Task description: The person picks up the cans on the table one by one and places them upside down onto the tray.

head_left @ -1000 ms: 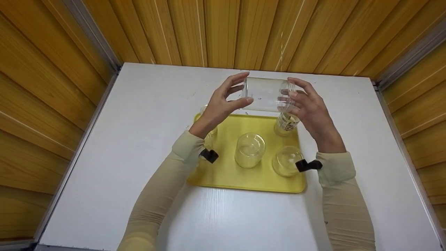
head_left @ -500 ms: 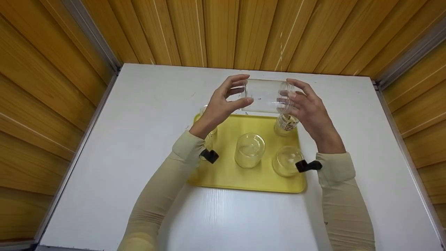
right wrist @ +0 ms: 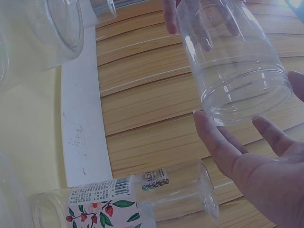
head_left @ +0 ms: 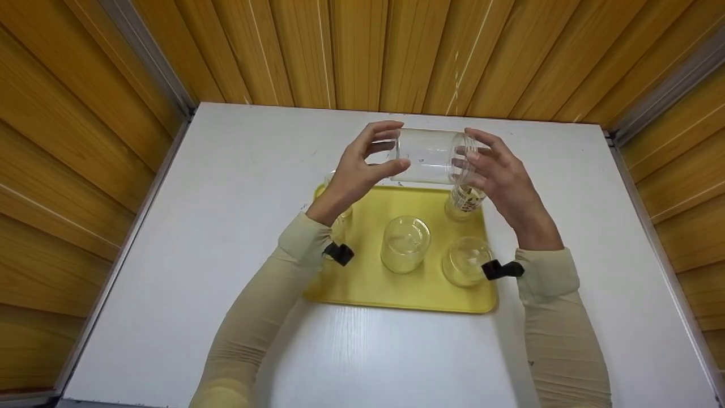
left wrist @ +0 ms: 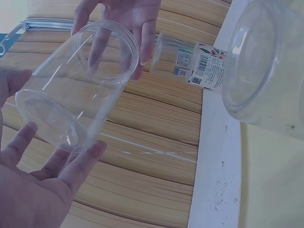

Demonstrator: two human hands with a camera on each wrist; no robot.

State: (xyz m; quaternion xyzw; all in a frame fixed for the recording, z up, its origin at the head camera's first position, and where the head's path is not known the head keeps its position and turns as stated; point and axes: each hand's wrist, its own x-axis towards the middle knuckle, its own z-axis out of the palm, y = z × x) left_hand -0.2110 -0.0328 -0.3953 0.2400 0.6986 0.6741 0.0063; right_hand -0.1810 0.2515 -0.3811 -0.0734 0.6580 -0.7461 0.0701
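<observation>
A clear jar (head_left: 427,156) lies sideways in the air between both hands, above the far edge of the yellow tray (head_left: 362,292). My left hand (head_left: 362,164) grips its base end, thumb on the near side and fingers on the far side. At the other end, my right hand (head_left: 504,175) holds the ringed rim with its fingertips. The left wrist view shows the jar's open mouth (left wrist: 108,52) facing the right hand and its round base (left wrist: 57,123) by the left fingers. Through the clear wall nothing shows inside.
Below, the tray bears a clear jar (head_left: 405,246) in the middle, another (head_left: 465,263) at front right and a labelled container (head_left: 465,201) at back right. More clear containers (head_left: 338,229) stand at its left, partly behind the left wrist. Slatted wooden walls (head_left: 362,51) enclose the white table (head_left: 243,187).
</observation>
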